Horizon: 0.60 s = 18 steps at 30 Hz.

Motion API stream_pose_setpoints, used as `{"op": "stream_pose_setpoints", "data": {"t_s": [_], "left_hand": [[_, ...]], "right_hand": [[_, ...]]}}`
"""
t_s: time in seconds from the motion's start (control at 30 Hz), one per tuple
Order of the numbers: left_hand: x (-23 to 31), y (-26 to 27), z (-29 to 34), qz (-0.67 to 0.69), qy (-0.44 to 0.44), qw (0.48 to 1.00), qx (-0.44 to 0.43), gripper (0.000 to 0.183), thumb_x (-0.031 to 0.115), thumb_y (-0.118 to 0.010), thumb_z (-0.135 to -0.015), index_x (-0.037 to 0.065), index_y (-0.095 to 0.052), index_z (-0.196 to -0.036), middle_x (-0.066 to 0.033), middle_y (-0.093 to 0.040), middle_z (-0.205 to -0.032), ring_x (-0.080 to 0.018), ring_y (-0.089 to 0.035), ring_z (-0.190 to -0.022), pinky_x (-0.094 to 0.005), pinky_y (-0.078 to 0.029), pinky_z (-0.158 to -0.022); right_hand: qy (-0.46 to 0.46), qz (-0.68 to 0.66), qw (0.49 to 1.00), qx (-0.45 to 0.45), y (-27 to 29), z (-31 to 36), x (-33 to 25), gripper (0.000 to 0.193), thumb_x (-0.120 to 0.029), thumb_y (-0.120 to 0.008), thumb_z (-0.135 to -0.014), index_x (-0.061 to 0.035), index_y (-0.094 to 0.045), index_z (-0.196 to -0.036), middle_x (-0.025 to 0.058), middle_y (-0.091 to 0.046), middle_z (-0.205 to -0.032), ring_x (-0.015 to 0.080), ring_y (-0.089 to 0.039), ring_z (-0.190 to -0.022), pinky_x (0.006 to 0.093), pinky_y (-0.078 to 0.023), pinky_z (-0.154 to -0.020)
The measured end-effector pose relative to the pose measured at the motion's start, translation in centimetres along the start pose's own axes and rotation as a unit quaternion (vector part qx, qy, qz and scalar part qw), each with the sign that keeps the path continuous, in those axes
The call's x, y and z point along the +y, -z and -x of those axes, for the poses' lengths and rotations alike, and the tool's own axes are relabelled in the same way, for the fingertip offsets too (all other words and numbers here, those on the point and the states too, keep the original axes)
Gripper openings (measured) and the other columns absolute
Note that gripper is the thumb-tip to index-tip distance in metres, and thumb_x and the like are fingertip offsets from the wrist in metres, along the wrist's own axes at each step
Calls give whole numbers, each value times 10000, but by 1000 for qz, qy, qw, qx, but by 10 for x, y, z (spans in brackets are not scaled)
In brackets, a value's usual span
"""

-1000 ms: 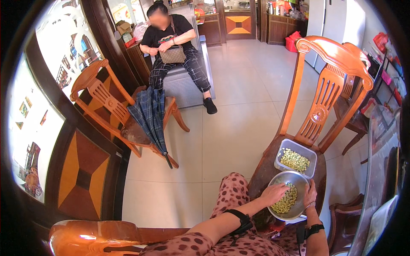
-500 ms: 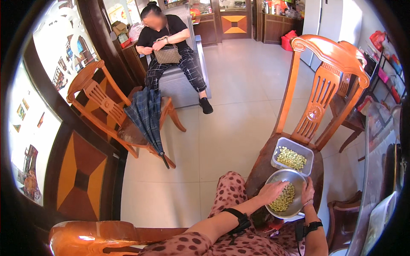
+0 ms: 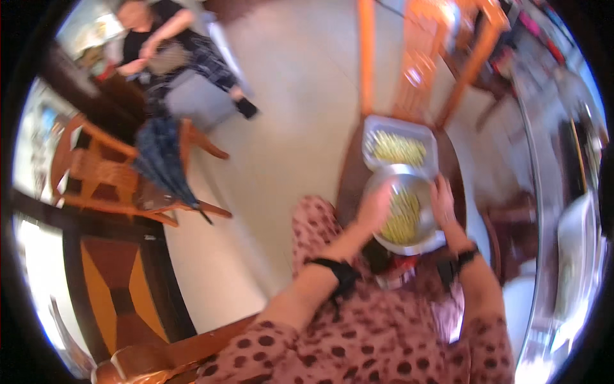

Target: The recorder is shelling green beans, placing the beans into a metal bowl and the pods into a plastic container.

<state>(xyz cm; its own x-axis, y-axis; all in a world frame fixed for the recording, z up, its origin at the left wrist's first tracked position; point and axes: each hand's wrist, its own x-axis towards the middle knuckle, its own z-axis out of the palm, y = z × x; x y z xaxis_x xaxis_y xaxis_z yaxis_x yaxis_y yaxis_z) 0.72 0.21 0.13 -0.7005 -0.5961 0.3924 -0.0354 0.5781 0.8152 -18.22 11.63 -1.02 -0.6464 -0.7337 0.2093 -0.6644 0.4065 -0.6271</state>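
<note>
Here's the metal bowl (image 3: 427, 216), sitting low over the front of the chair seat (image 3: 348, 195), green beans (image 3: 401, 221) heaped inside. The left hand (image 3: 376, 208) is at its left side, blurred; whether those fingers are open or pinching, I can't tell. The right hand (image 3: 442, 203) lies along the right rim, fingers extended, its grip unclear. Good handling here means firm bracing on that side, a level rim and gentle fingers among the beans. Just beyond, a clear plastic tub (image 3: 432, 153) bears more beans; farther off, someone sits (image 3: 160, 57).
</note>
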Motion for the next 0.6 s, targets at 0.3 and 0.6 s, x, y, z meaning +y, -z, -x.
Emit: {"op": "stream_pose_setpoints", "data": {"t_s": [0.3,0.6], "left_hand": [[15,23,-30,281,258,923,45,157,161,-467,-833,13,-492,-880,-25,-487,-591,-73,-446,-401,-195,-360,-359],[43,-21,-6,802,275,524,-85,469,427,-340,-854,69,-397,-1152,-122,-430,-1135,-214,-431,-1024,-372,-314,-914]], "right_hand": [[30,-67,997,19,21,2,-44,168,-154,-515,-787,-20,-531,-887,146,-539,-737,239,-543,-692,336,-442,-628],[145,-61,987,26,4,71,-157,370,-253,-361,-853,-3,-407,-1122,193,-421,-1108,332,-375,-1047,434,-250,-889]]}}
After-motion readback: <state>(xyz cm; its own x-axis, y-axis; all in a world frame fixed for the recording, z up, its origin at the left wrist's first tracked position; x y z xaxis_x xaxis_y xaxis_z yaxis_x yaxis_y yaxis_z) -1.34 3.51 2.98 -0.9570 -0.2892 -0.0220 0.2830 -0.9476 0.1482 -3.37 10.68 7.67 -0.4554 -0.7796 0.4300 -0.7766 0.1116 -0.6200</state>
